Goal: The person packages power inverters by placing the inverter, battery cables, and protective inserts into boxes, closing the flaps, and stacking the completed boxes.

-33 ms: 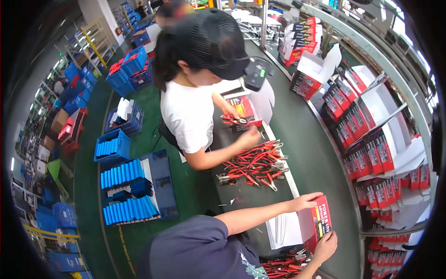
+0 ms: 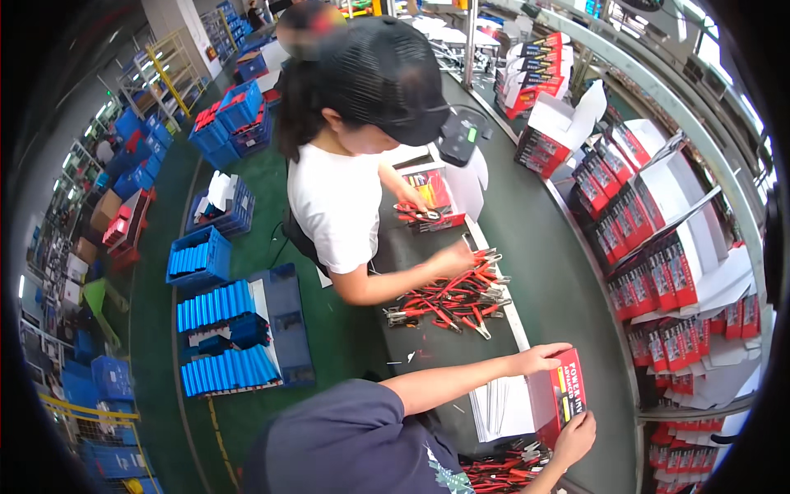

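Note:
A red printed cardboard box (image 2: 569, 385) is held up over the bench at the lower right. My left hand (image 2: 538, 360) grips its upper edge, thumb and fingers closed on the card. Lower down, my right hand (image 2: 575, 439) has its fingers closed around the box's near edge. Beside the box lies a stack of white folded card (image 2: 500, 412). Below that, partly hidden by my arm and shirt, is a heap of red and black clip leads (image 2: 506, 469). The box's inside is mostly out of sight.
Ahead, a co-worker (image 2: 337, 206) in a white shirt and black cap has one hand at an open red box (image 2: 440, 193) and the other at a pile of clip leads (image 2: 453, 300). Red-and-white cartons (image 2: 650, 272) line the rack at right. Blue crates (image 2: 197, 259) stand on the floor at left.
The co-worker's nearer hand has come down from beside the open box onto the pile of clip leads. My hands and the red box have hardly moved.

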Motion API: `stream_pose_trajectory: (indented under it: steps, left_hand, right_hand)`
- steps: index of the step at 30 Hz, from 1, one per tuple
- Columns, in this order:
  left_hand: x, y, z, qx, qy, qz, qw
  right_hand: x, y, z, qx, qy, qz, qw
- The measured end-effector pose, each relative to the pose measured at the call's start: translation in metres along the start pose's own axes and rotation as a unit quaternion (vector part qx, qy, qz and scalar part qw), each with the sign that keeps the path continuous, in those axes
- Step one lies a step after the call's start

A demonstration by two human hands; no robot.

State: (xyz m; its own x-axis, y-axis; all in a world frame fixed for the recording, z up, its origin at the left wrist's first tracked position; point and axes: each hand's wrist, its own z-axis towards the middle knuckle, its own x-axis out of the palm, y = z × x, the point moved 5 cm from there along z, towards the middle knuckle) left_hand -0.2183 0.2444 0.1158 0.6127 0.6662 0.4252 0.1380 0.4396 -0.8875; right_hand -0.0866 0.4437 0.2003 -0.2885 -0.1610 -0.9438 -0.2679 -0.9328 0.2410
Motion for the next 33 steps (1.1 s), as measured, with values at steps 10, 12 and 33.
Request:
stream_pose_trajectory:
  steps: [10, 12, 33]
  left_hand:
    - [-0.005, 0.054, -0.014, 0.041, -0.053, 0.064, 0.996]
    - [0.014, -0.015, -0.052, -0.018, -0.049, 0.243, 0.969]
    - [0.023, -0.089, -0.283, -0.261, -0.097, 0.355, 0.893]
  right_hand:
    - [0.027, -0.098, -0.067, 0.225, -0.214, 0.266, 0.913]
    - [0.04, -0.082, -0.089, 0.398, -0.072, 0.509, 0.759]
    - [-0.002, 0.025, -0.283, 0.207, 0.166, 0.417, 0.869]
